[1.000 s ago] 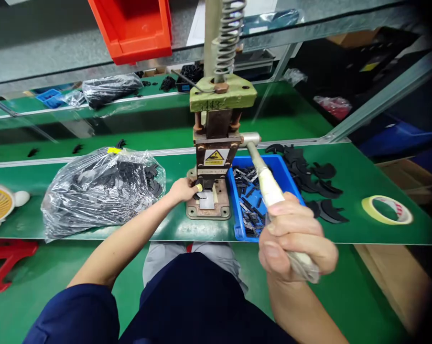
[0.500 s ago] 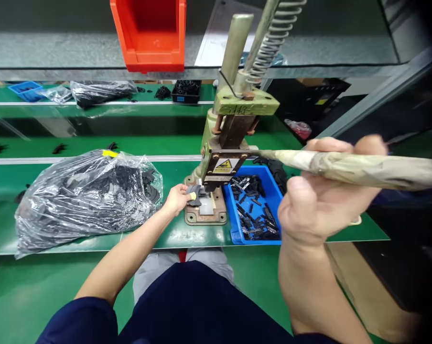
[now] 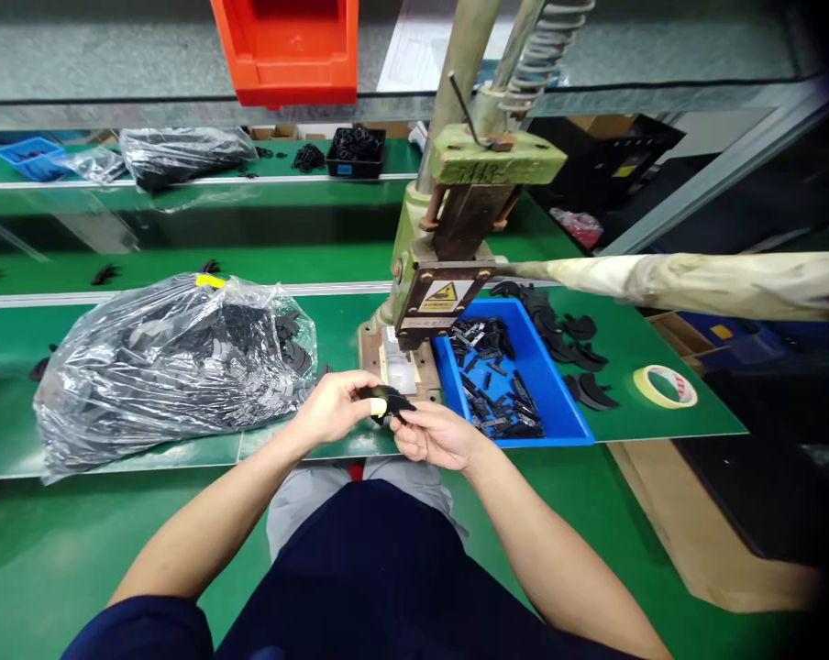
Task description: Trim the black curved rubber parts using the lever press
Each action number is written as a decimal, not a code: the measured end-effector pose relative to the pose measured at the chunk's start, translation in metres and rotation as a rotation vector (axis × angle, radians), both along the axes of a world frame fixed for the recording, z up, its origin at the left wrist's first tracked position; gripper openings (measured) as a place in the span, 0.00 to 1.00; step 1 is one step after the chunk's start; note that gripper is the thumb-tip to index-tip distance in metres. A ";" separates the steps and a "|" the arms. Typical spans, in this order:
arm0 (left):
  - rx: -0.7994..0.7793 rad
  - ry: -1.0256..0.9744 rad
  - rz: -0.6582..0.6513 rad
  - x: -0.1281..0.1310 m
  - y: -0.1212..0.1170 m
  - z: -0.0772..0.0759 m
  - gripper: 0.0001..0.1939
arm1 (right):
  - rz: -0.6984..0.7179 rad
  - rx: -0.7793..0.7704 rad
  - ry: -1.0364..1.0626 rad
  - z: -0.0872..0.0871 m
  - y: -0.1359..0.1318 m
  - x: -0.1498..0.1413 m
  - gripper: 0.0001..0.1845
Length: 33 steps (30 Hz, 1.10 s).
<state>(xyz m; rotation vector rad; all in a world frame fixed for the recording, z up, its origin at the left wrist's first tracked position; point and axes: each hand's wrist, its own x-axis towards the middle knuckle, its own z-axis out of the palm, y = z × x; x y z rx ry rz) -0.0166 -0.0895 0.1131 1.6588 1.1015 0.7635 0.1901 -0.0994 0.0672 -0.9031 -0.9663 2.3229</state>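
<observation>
A small black part [image 3: 387, 401] sits pinched between the fingertips of both hands, left hand [image 3: 332, 408] and right hand [image 3: 434, 435] closed on its two ends, just off the bench edge. It looks light, thin and fairly stiff, best held by its edges. Just beyond the fingers stands the press [image 3: 442, 275], its lever [image 3: 696, 282] up, well clear above the right. Right of the fingers is a blue bin [image 3: 558, 417]; left, a bag [image 3: 167, 367].
</observation>
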 end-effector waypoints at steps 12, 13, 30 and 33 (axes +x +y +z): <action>0.335 0.154 -0.323 0.000 0.005 0.024 0.10 | -0.147 0.056 0.017 -0.002 -0.022 -0.009 0.20; 0.314 0.156 -0.301 0.000 0.005 0.024 0.09 | -0.164 0.076 0.005 -0.001 -0.024 -0.009 0.19; 1.131 0.272 -0.225 -0.026 -0.023 0.004 0.12 | -0.225 0.566 -0.341 0.005 0.007 0.029 0.21; 1.141 0.284 -0.207 -0.027 -0.021 0.005 0.11 | -0.220 0.661 -0.395 0.012 0.005 0.031 0.17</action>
